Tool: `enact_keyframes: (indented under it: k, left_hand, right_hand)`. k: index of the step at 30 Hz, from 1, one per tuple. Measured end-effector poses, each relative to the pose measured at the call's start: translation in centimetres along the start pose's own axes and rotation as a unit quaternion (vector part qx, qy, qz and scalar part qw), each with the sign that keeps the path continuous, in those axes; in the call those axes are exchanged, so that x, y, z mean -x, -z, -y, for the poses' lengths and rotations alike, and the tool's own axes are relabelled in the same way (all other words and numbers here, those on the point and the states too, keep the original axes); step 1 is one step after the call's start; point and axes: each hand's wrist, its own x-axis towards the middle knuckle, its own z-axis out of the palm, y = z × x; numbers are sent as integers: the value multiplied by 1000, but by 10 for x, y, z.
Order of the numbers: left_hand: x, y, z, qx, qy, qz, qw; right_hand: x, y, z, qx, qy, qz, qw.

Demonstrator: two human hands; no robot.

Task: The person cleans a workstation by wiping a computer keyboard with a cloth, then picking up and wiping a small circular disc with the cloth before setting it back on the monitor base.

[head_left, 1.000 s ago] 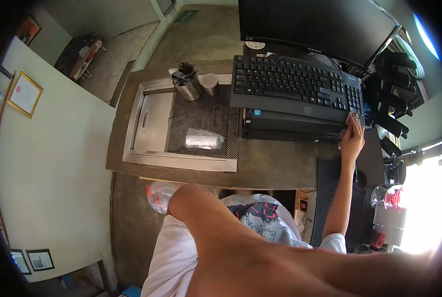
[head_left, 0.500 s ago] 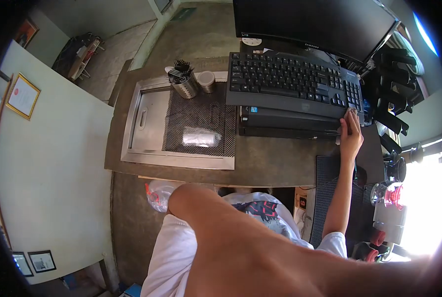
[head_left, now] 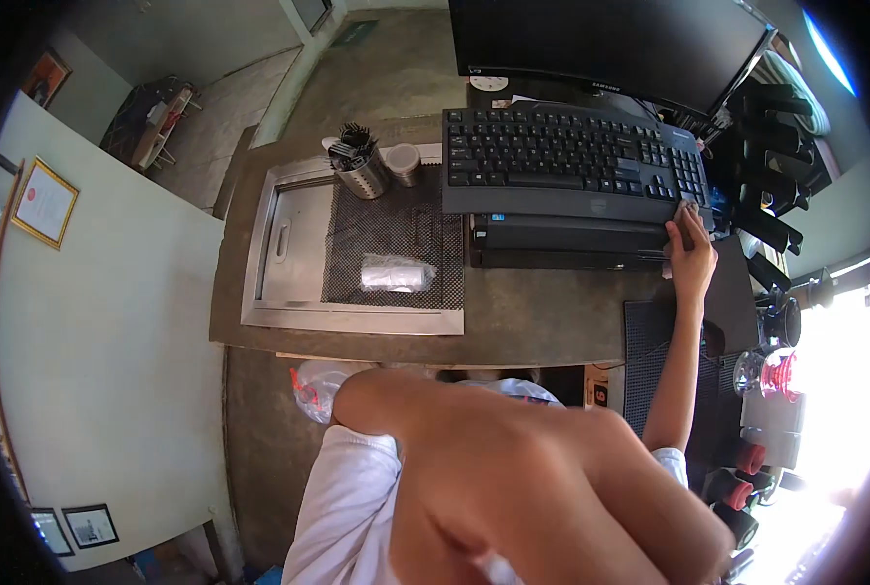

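My right hand (head_left: 693,255) is at the lower right corner of the black keyboard (head_left: 561,161), its fingers pressed together over a small pale piece, perhaps cloth or tissue, mostly hidden under them. The keyboard lies on top of a flat black computer case (head_left: 561,244), below a black monitor (head_left: 610,44). Very close to the camera, my left arm and hand (head_left: 552,468) fill the lower middle of the view; its fingers cannot be made out clearly.
Left of the keyboard, a metal-framed panel (head_left: 357,323) bears a black mesh mat, a steel cutlery holder (head_left: 365,181), a lidded jar (head_left: 403,168) and a plastic-wrapped roll (head_left: 396,276). A dark ribbed mat (head_left: 646,336) lies at right. Clear plastic (head_left: 320,388) shows below the counter.
Close to the camera, my left arm and hand have shifted, and a second rounded shape now shows at lower right, covering the shirt. My right hand stays at the keyboard's corner.
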Motion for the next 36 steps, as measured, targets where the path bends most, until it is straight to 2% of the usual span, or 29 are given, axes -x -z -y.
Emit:
enact_keyframes:
  k: [2,4,5,7,9,10,12,13,15,16,19,21,22,24,25,27,29,31,32,34,35,36]
  left_hand:
    - [-5,6,-3,16,5,21,1000]
    - [23,17,0,-104,16,-58,993]
    - [40,26,0,-174,65,-98,978]
    - [83,50,4,-316,141,-169,923]
    - [130,69,11,-446,208,-225,841]
    - [152,74,14,-501,247,-248,792]
    - [201,82,23,-531,275,-306,741]
    - [216,83,26,-532,271,-300,744]
    - [242,83,27,-541,316,-396,672]
    - [252,86,25,-542,312,-395,673]
    - [275,92,11,-679,298,-361,565]
    - [279,88,0,-691,292,-368,549]
    - [280,87,-6,-702,288,-374,534]
    - [290,82,-19,-714,282,-378,518]
    - [299,77,-24,-749,273,-374,474]
    - [323,63,-29,-810,253,-365,383]
    - [372,49,-29,-823,301,-342,340]
    - [414,29,-27,-818,372,-293,326]
    - [416,22,-27,-819,369,-291,330]
    - [407,6,-30,-856,377,-206,286]
    - [408,8,-33,-856,376,-206,290]
    - [408,10,-35,-820,391,-241,342]
  right_hand:
    - [0,0,3,3,6,-6,1000]
    - [2,2,6,11,14,-18,1000]
    - [3,2,4,15,14,-25,999]
    - [8,-4,0,-16,28,-29,999]
    - [10,-3,10,-30,34,-38,998]
    - [14,-2,25,-54,30,-2,998]
    - [23,-7,56,-79,49,45,995]
    - [28,-14,73,-79,76,55,992]
    - [41,-30,111,-64,150,49,985]
    - [48,-43,129,-92,172,56,979]
    - [65,-69,190,-163,232,91,955]
    - [83,-87,213,-207,280,191,918]
    - [92,-93,222,-208,284,190,916]
    - [112,-105,234,-269,345,228,870]
    - [120,-109,234,-269,349,226,869]
    - [135,-114,222,-247,318,263,877]
    - [149,-115,200,-202,237,351,883]
    - [161,-120,176,-178,165,365,899]
    - [164,-120,168,-175,164,362,901]
    - [170,-118,155,-122,104,362,918]
    - [173,-117,148,-118,102,361,919]
    - [175,-115,141,-113,90,343,928]
